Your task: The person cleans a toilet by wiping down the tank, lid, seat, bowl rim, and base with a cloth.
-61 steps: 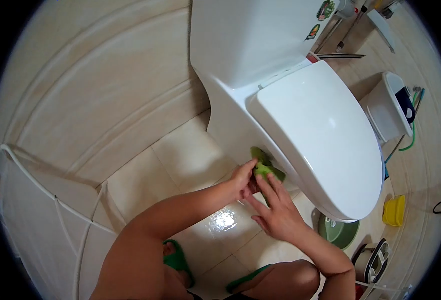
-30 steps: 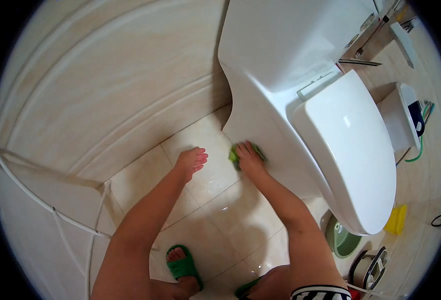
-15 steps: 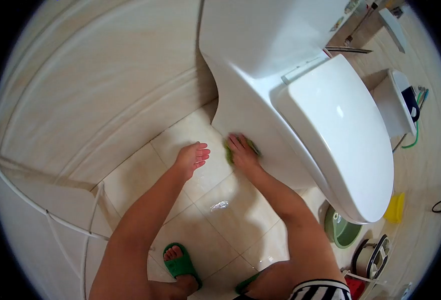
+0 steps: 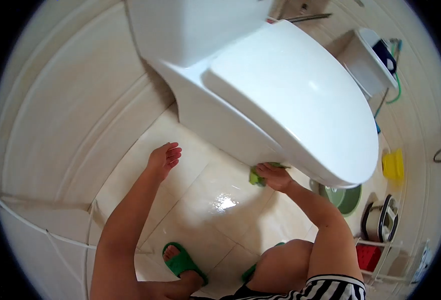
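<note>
The right hand [image 4: 274, 177] lies over a green cloth [image 4: 257, 176], its fingers close together and extended toward the left of the view; whether the thumb pinches the cloth cannot be told. The cloth is bunched at the foot of the toilet [image 4: 210, 132], by the tiled floor [image 4: 195, 205]. Its visible parts stretch roughly crosswise, one bunch left of the fingertips and a narrow strip above the knuckles, so the long axis seems to run left to right, tilting up at the right; the rest is hidden under the hand. The right forearm [image 4: 313, 202] slants up and leftward from the bent elbow.

The left hand [image 4: 165, 160] is open above the floor, well apart from the cloth, fingers side by side, slightly curled and pointing up and right. The left forearm [image 4: 135, 205] slopes up from the lower left. A green basin [image 4: 351, 201] sits near the toilet's front, with a yellow container [image 4: 393, 165] farther right. A green slipper [image 4: 181, 263] is below, between the arms.
</note>
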The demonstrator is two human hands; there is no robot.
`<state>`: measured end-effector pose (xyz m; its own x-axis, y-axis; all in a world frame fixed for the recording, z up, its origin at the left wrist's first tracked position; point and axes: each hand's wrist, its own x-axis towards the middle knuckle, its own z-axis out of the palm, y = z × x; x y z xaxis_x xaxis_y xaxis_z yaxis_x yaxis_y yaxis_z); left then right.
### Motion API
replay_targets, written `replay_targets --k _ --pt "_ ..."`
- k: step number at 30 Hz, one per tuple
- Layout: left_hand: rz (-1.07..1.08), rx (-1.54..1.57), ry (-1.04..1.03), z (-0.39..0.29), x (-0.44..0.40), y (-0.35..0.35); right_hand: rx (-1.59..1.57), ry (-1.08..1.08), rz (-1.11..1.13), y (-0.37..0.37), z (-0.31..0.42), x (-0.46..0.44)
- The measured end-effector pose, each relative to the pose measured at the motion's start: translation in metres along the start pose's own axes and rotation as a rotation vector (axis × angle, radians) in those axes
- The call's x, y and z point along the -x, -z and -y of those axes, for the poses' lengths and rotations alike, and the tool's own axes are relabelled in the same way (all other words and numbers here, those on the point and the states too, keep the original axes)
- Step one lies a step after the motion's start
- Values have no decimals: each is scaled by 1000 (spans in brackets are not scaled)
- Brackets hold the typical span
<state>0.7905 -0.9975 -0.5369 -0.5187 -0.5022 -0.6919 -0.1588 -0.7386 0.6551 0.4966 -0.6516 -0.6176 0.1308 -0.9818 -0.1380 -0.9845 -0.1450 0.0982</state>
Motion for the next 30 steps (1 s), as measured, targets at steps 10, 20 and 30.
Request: replay_targets --k 10,20,30 --pt "163 2 -518 -44 46 -122 -1675 -1395 -1342 58 33 63" --pt "229 -343 -249 -56 105 -156 -2454 -1183 -1990 13 52 -63" --pt "363 -854 -1181 -33 189 -166 -2498 -984 -1908 46 42 -61"
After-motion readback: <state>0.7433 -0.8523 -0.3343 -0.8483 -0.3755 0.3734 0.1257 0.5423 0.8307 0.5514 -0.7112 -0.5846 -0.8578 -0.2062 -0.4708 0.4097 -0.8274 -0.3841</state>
